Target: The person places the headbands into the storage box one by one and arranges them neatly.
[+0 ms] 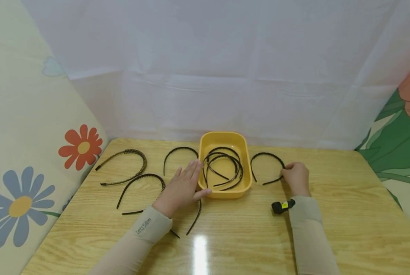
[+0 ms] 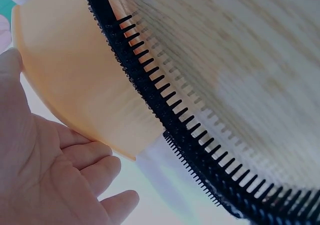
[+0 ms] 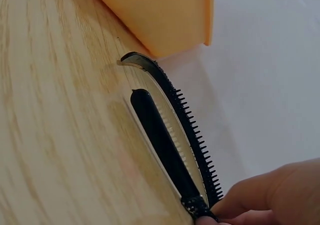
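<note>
A yellow plastic basket (image 1: 230,194) stands mid-table with several black toothed headbands (image 1: 241,173) inside it. My left hand (image 1: 180,191) rests against the basket's left rim, its fingers fairly straight. In the left wrist view, the fingertips (image 2: 107,150) touch the basket's rim, and a dark toothed headband (image 2: 150,92) crosses close to the camera. Right of the basket, a black headband (image 1: 267,154) lies on the table. My right hand (image 1: 297,177) pinches that headband at its right side; the right wrist view shows its two ends (image 3: 150,120) pointing toward the basket.
Left of the basket lie several more headbands, among them a brownish one (image 1: 144,162), a black one (image 1: 131,185) and another at the back (image 1: 177,149). My left hand and forearm partly cover others. A white cloth (image 1: 198,95) hangs behind the wooden table (image 1: 246,240).
</note>
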Demonstrator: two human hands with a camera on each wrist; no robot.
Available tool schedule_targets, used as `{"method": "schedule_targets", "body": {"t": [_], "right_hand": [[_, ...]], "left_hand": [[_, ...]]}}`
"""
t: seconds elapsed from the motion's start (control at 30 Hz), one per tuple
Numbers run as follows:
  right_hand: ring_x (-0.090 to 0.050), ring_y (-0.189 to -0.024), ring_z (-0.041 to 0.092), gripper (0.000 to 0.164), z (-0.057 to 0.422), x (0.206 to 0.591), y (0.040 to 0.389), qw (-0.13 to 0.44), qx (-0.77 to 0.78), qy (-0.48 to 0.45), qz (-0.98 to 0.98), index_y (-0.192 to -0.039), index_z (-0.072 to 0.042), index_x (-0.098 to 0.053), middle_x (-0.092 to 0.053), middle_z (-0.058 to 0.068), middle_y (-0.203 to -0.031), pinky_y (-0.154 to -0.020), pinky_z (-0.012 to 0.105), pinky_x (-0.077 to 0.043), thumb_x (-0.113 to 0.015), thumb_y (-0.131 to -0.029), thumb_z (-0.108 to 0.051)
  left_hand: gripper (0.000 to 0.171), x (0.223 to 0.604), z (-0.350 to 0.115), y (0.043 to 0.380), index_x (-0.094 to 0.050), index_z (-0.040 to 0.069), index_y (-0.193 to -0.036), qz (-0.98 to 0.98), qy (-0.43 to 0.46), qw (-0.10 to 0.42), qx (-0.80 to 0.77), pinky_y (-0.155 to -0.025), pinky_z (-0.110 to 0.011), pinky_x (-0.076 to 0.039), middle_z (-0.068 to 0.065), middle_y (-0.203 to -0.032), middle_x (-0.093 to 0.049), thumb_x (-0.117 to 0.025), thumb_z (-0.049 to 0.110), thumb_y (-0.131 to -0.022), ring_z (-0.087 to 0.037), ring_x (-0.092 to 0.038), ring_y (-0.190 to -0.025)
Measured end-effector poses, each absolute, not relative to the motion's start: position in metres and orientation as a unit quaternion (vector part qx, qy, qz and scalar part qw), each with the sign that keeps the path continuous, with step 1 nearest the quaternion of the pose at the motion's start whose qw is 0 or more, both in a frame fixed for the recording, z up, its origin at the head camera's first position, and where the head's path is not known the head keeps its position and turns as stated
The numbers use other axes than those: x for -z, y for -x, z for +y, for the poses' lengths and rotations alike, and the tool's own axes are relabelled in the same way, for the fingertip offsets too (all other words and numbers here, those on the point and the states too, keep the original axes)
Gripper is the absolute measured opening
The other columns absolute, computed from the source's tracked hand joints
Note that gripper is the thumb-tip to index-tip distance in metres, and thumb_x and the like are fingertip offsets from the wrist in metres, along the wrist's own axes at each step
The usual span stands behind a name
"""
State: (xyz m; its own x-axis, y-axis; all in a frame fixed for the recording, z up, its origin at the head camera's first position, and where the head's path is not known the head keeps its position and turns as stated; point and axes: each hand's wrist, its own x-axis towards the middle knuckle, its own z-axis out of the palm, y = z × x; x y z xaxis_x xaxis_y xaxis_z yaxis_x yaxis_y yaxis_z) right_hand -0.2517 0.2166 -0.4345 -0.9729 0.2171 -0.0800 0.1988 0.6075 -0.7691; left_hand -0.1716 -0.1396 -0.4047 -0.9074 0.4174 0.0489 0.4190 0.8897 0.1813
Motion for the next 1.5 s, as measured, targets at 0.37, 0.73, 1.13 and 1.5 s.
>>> {"method": "schedule_targets", "body": {"t": [0.37, 0.73, 1.13, 1.5], "right_hand": [[-0.072, -0.077, 0.031, 0.034, 0.22, 0.43, 0.251, 0.019, -0.43, 0.109, -0.896, -0.121, 0.014, -0.064, -0.07, 0.03, -0.103, -0.078, 0.049, -0.06, -0.061, -0.096, -0.009], [-0.072, -0.085, 0.034, 0.033, 0.222, 0.421, 0.255, 0.015, -0.435, 0.115, -0.893, -0.122, 0.011, -0.067, -0.071, 0.029, -0.109, -0.073, 0.04, -0.06, -0.062, -0.097, -0.011], [-0.066, -0.067, 0.004, 0.034, 0.226, 0.412, 0.257, -0.005, -0.53, 0.124, -0.839, -0.126, 0.012, -0.064, -0.064, 0.032, -0.123, -0.067, 0.023, -0.061, -0.063, -0.097, -0.006], [-0.063, -0.064, -0.001, 0.036, 0.228, 0.411, 0.258, 0.02, -0.573, 0.102, -0.813, -0.127, 0.015, -0.062, -0.069, 0.022, -0.107, -0.066, 0.019, -0.06, -0.062, -0.095, -0.001]], "left_hand": [[0.094, 0.403, -0.14, 0.17, -0.017, -0.006, -0.159, -0.972, 0.217, 0.005, 0.095, -0.122, -0.06, -0.019, -0.022, -0.165, -0.017, -0.049, 0.061, -0.101, -0.037, -0.017, -0.153], [0.094, 0.405, -0.14, 0.17, -0.017, -0.006, -0.159, -0.971, 0.219, 0.008, 0.1, -0.121, -0.061, -0.019, -0.022, -0.165, -0.018, -0.049, 0.061, -0.1, -0.037, -0.017, -0.153], [0.094, 0.403, -0.139, 0.169, -0.018, -0.006, -0.159, -0.971, 0.217, 0.004, 0.102, -0.121, -0.061, -0.019, -0.023, -0.165, -0.019, -0.049, 0.06, -0.101, -0.037, -0.017, -0.153], [0.094, 0.403, -0.139, 0.171, -0.018, -0.006, -0.159, -0.971, 0.217, 0.005, 0.1, -0.122, -0.061, -0.018, -0.022, -0.165, -0.019, -0.049, 0.061, -0.101, -0.037, -0.017, -0.153]]}}
